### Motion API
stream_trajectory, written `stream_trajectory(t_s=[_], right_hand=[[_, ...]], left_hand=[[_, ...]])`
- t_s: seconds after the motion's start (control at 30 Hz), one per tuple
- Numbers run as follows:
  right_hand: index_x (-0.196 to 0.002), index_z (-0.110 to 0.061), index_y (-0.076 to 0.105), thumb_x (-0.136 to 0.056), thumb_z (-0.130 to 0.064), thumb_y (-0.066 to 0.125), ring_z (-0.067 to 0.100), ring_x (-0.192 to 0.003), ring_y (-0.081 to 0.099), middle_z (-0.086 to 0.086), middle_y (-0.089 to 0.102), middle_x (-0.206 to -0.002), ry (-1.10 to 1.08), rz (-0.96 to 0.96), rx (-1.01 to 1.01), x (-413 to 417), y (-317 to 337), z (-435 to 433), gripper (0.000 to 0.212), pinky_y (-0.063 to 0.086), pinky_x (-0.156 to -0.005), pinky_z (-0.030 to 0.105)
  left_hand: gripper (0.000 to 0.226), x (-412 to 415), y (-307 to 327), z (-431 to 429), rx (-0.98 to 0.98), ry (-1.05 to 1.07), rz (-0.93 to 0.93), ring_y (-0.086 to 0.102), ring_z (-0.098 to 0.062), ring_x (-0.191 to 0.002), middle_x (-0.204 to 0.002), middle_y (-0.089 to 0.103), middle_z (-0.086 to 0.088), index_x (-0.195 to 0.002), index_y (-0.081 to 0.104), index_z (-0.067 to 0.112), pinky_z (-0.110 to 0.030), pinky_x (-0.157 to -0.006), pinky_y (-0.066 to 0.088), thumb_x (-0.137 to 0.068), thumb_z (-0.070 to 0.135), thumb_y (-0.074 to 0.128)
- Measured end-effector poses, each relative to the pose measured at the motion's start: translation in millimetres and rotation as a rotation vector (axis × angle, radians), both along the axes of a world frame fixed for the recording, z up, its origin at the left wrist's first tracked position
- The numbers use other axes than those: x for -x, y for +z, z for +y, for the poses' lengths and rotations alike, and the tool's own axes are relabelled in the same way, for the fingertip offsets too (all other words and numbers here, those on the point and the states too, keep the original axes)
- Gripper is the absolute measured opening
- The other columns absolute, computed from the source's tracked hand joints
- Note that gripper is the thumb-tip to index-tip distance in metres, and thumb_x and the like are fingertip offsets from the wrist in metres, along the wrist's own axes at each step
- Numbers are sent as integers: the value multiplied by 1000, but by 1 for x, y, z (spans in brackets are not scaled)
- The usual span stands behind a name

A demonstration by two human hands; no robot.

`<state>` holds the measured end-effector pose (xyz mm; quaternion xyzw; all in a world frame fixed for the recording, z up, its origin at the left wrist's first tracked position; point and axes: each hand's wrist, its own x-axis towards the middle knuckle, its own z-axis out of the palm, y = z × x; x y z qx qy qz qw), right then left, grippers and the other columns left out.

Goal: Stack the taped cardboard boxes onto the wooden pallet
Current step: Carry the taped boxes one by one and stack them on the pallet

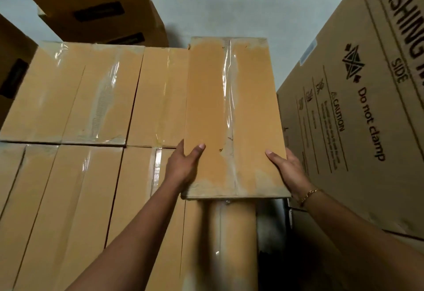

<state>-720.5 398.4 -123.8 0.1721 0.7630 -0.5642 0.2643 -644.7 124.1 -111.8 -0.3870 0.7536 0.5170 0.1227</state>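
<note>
We see a layer of taped cardboard boxes (75, 98) as the bearing surface, packed side by side left of our left hand (183, 167) and under the held box (206, 107).

The box (207, 107) hides the fingers of the left hand (181, 169) and the right hand (290, 171), thumbs aside. The big carton (358, 183) has a heading that runs off the right edge, and its caution text is too small to read.
</note>
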Motion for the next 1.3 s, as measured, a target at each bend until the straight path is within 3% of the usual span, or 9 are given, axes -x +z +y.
stream_trajectory(t_s=[0.27, 0.53, 0.7, 0.8, 0.9, 0.97, 1.13, 1.23, 1.3], right_hand=[[-149, -29, 49, -88, -56, 71, 21, -123, 60, -6, 64, -133, 13, -5, -62, 28, -70, -5, 70, 49, -108, 50], [-153, -36, 40, -73, -74, 74, 21, -130, 57, -7, 58, -143, -10, -61, -35, 21, -84, -5, 95, 47, -111, 52], [-145, -27, 52, -73, -58, 82, 18, -117, 66, -6, 69, -126, -50, -139, 21, 4, -84, 0, 84, 51, -108, 51], [-141, -27, 57, -65, -63, 88, 18, -116, 67, -7, 71, -124, -99, -153, 49, -7, -87, -2, 89, 51, -108, 50], [-138, -29, 58, -83, -43, 81, 15, -115, 67, -8, 71, -123, -123, -130, 78, -1, -86, -7, 62, 51, -108, 47], [-143, -29, 54, -83, -44, 81, 15, -117, 66, -8, 70, -126, -144, -125, 89, 11, -87, -10, 68, 51, -108, 49], [-134, -37, 52, -89, -43, 76, 7, -109, 64, -18, 67, -114, -95, -73, 79, 54, -79, -20, 51, 51, -107, 47], [-148, -26, 47, -91, -44, 74, 0, -109, 60, -19, 64, -115, -76, -18, 56, 78, -79, -21, 65, 43, -107, 32], [-152, -25, 45, -84, -55, 78, 11, -122, 60, -12, 65, -130, -84, -19, 30, 90, -80, -22, 81, 44, -113, 38]], left_hand=[[104, 31, -70, -8, 0, 5, 15, 42, -26, -146, -159, 44, -4, -159, 34, 24, -48, -119, 35, -78, 84, 59], [103, 19, -86, -4, -66, 101, 29, 40, -24, -147, -161, 41, -1, -159, 33, 26, -44, -120, 33, -78, 79, 66], [85, -9, -85, 9, -162, 192, -7, 40, -18, -142, -150, 47, 5, -158, 35, 20, -34, -111, 32, -89, 51, 73], [91, -14, -88, 8, -219, 240, 1, 40, -19, -144, -153, 46, 5, -159, 34, 20, -38, -118, 32, -85, 51, 77], [87, -3, -82, 5, -227, 268, 32, 46, -16, -135, -140, 48, 14, -157, 38, 22, -46, -118, 36, -85, 51, 78], [82, 10, -77, 3, -230, 256, 56, 49, -15, -125, -134, 50, 14, -157, 38, 21, -48, -116, 40, -89, 46, 75], [104, 54, -81, -11, -200, 218, 38, 42, -29, -144, -163, 37, -5, -161, 27, 22, -56, -113, 42, -80, 62, 77], [115, 80, -82, -17, -190, 191, 27, 50, -32, -138, -157, 45, -8, -161, 28, 23, -56, -111, 45, -71, 73, 78], [120, 94, -84, -21, -176, 169, 32, 53, -33, -135, -154, 49, -9, -160, 29, 24, -57, -108, 47, -64, 78, 77]])
